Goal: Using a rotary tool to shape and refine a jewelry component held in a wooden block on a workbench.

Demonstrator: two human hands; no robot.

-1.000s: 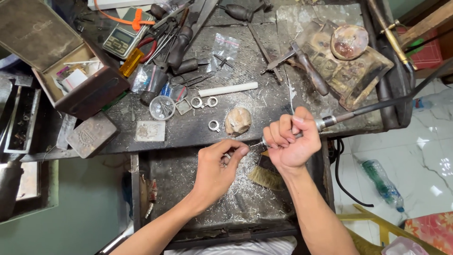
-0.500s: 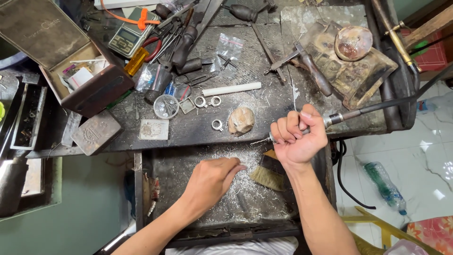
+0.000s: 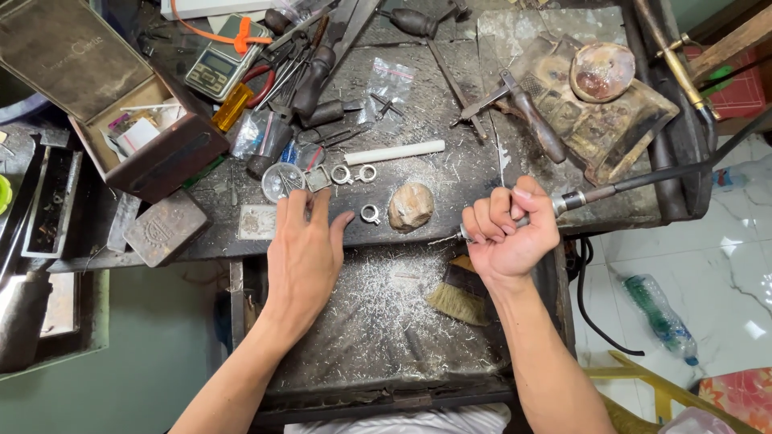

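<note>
Left hand [image 3: 304,253] is now up at the bench edge, moved forward out of the tray where it was lying flat half a second ago. It is spread wide, palm down, holding nothing, fingertips reaching onto the bench top [image 3: 450,173] just beside a small flat grey plate [image 3: 258,221] and a round glass dish [image 3: 283,182]. A silver ring [image 3: 370,214] is sitting just right of the thumb, not touching it; a tan stone lump [image 3: 411,206] is lying right next to that ring. Two more rings [image 3: 355,174] are sitting a bit further back, below a white stick [image 3: 394,153].

Right hand [image 3: 508,233] is staying put, fisted tight around a rotary tool handpiece [image 3: 575,198], whose tip is poking out left of the fist over the tray edge. Its dark flexible shaft [image 3: 675,170] is running off to the right.

Below the hands, the tray [image 3: 378,337] is dusted with metal filings, and a brush [image 3: 460,299] is lying in it near the right wrist. An open box [image 3: 133,120] and a pocket scale [image 3: 211,71] are sitting far left on the bench.
</note>
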